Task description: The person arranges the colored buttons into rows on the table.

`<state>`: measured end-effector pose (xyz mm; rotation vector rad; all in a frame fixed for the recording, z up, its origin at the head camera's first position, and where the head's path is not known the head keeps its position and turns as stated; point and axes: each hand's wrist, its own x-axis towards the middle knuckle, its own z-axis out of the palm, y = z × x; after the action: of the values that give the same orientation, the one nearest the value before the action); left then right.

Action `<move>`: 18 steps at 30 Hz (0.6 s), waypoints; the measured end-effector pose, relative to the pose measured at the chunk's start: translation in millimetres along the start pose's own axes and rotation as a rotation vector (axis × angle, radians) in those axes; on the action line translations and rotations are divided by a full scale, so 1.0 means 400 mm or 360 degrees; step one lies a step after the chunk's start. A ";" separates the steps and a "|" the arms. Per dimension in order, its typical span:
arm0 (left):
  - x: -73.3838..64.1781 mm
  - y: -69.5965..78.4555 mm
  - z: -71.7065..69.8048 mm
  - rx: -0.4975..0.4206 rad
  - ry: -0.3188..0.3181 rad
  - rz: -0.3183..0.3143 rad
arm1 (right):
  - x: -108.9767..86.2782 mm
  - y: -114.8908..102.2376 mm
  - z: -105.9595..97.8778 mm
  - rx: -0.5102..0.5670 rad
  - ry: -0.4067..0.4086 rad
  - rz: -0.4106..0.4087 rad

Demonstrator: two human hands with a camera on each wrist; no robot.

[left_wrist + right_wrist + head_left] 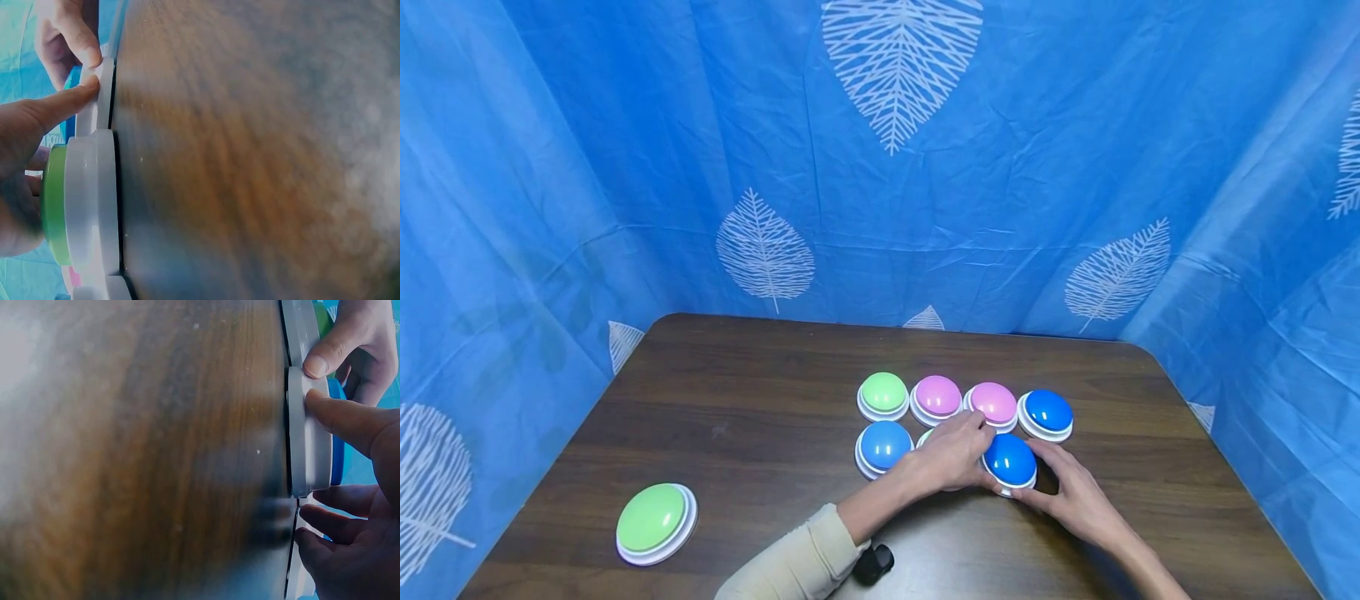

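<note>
A dark blue dome push button [1010,460] with a white base sits at the right end of the near row, held between two hands. My left hand [955,452] reaches over a green button [56,203] and grips the blue one's left side, thumb on the white base [312,437]. From the right, my right hand [1075,496] grips the same button, its thumb on the base close to the left thumb. The left hand and forearm hide most of that green button in the head view. To its left sits a lighter blue button [886,446].
Behind runs a row of a green button [883,392], two pink buttons [937,395] [992,402] and a blue button [1048,410]. A larger-looking green button [651,518] lies apart at the table's left. Blue leaf-patterned curtains [865,208] surround the brown table [760,400].
</note>
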<state>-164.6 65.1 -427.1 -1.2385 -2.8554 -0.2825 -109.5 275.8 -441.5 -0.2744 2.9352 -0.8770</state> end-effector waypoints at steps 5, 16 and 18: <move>0.000 0.000 0.002 -0.0012 -0.0013 -0.0021 | -0.001 0.000 0.001 0.0006 -0.0017 0.0020; -0.006 -0.002 -0.004 0.0001 -0.0023 0.0001 | -0.002 -0.005 -0.006 0.0038 -0.0036 -0.0011; -0.007 -0.002 -0.009 -0.0010 -0.0018 -0.0015 | -0.001 -0.012 -0.012 0.0044 -0.0036 -0.0024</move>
<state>-163.5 62.2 -423.9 -1.2317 -2.8729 -0.2857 -109.0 274.6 -434.6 -0.3035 2.9017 -0.9098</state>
